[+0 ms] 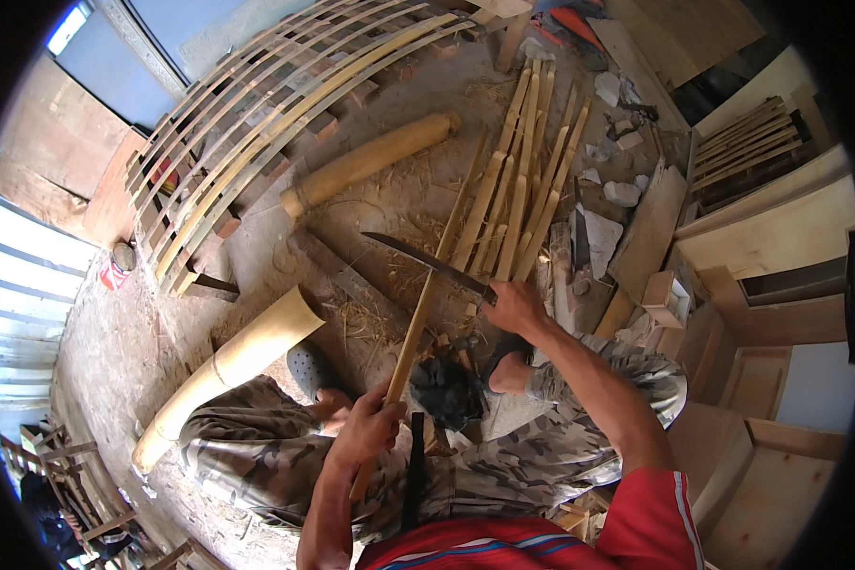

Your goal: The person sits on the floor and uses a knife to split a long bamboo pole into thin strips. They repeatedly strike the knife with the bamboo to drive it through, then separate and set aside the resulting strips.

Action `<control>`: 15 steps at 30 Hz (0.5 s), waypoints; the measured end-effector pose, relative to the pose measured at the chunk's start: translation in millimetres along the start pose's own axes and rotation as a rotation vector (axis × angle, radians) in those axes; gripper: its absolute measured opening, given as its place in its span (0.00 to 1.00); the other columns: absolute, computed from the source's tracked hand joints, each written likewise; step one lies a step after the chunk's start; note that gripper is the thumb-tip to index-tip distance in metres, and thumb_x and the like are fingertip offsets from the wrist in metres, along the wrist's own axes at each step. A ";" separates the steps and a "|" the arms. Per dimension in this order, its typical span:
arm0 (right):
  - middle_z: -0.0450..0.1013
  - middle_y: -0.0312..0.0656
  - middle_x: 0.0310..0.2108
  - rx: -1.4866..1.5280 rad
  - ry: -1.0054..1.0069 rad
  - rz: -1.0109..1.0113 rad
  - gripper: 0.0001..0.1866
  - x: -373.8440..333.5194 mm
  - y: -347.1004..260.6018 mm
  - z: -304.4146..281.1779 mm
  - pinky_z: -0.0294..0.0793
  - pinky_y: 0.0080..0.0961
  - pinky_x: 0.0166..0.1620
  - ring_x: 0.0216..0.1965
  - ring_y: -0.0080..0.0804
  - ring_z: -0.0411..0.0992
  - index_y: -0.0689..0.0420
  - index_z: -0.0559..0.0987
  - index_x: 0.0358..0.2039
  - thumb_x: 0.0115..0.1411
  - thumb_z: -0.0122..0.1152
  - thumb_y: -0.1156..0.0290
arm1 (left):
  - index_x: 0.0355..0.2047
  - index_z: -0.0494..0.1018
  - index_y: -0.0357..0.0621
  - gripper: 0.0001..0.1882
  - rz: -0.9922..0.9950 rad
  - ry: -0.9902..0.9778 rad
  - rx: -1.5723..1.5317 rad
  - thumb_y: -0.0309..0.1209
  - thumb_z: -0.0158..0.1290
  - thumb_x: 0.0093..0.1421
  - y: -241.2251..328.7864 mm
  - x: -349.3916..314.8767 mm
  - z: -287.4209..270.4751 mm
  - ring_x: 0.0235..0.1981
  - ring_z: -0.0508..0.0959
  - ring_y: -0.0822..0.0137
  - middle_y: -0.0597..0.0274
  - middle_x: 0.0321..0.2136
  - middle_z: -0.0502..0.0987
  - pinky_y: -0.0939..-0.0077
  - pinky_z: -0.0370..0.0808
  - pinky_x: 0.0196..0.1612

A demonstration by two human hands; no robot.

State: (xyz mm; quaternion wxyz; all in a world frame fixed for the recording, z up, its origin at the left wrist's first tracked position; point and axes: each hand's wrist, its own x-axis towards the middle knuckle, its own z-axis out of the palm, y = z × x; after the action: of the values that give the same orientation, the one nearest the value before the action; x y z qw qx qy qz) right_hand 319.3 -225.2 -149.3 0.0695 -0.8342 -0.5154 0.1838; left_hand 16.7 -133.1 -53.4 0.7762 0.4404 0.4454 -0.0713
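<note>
My left hand (368,427) is wrapped round a long bamboo strip (411,344), which slants up and away from my lap. In my right hand (516,308) is the handle of a long dark-bladed knife (426,256). Its blade points to the far left and crosses the strip; whether the edge touches the strip I cannot tell. Beyond my hands lies a fanned pile of split bamboo strips (508,180). A dark crumpled bundle (446,391) sits on the floor between my feet.
A thick cut bamboo pole (233,356) leans beside my left leg. Another bamboo pole (370,161) lies farther off, near a rack of long slats (285,114). A wooden plank (347,280) and shavings are on the floor. Broken rubble (621,194) and wooden cabinets (769,256) are at the right.
</note>
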 end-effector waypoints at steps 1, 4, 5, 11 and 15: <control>0.76 0.48 0.20 -0.009 0.068 -0.043 0.17 -1.1 0.2 0.3 0.77 0.45 0.30 0.26 0.50 0.77 0.53 0.81 0.33 0.49 0.65 0.54 | 0.65 0.61 0.50 0.30 -0.001 0.007 -0.010 0.26 0.48 0.61 -0.9 0.4 -0.7 0.15 0.63 0.80 0.73 0.20 0.63 0.82 0.63 0.18; 0.76 0.49 0.21 0.069 -0.050 -0.155 0.17 -8.8 -8.7 -5.9 0.77 0.44 0.33 0.27 0.50 0.77 0.51 0.82 0.35 0.51 0.63 0.53 | 0.64 0.62 0.50 0.29 0.027 0.031 -0.022 0.26 0.48 0.61 -5.6 -1.4 0.0 0.15 0.62 0.80 0.74 0.19 0.62 0.83 0.62 0.17; 0.77 0.49 0.22 0.112 -0.144 -0.189 0.19 -11.9 -11.6 -10.8 0.78 0.44 0.34 0.28 0.50 0.78 0.50 0.82 0.38 0.52 0.62 0.51 | 0.64 0.62 0.50 0.29 0.056 0.042 -0.012 0.26 0.48 0.61 -5.5 -2.9 3.0 0.15 0.61 0.80 0.74 0.19 0.62 0.83 0.61 0.17; 0.76 0.48 0.21 0.073 -0.080 -0.166 0.17 -23.3 -32.0 -9.1 0.77 0.45 0.32 0.27 0.49 0.77 0.50 0.82 0.34 0.50 0.64 0.52 | 0.67 0.57 0.52 0.32 -0.008 -0.040 -0.094 0.24 0.47 0.62 0.0 6.8 -8.2 0.15 0.61 0.81 0.74 0.21 0.63 0.85 0.60 0.16; 0.76 0.48 0.21 0.027 -0.071 -0.194 0.16 -14.1 -13.4 -5.7 0.77 0.45 0.33 0.28 0.48 0.78 0.51 0.82 0.34 0.52 0.63 0.53 | 0.67 0.58 0.53 0.32 0.018 0.025 -0.004 0.24 0.48 0.61 -5.7 0.4 0.9 0.14 0.62 0.80 0.75 0.20 0.62 0.84 0.60 0.16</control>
State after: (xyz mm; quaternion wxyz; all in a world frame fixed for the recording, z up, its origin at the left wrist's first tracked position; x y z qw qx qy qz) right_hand 304.6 -231.0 -136.6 0.0800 -0.7722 -0.5934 0.2126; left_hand 14.7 -137.1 -57.0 0.7721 0.4438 0.4511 -0.0579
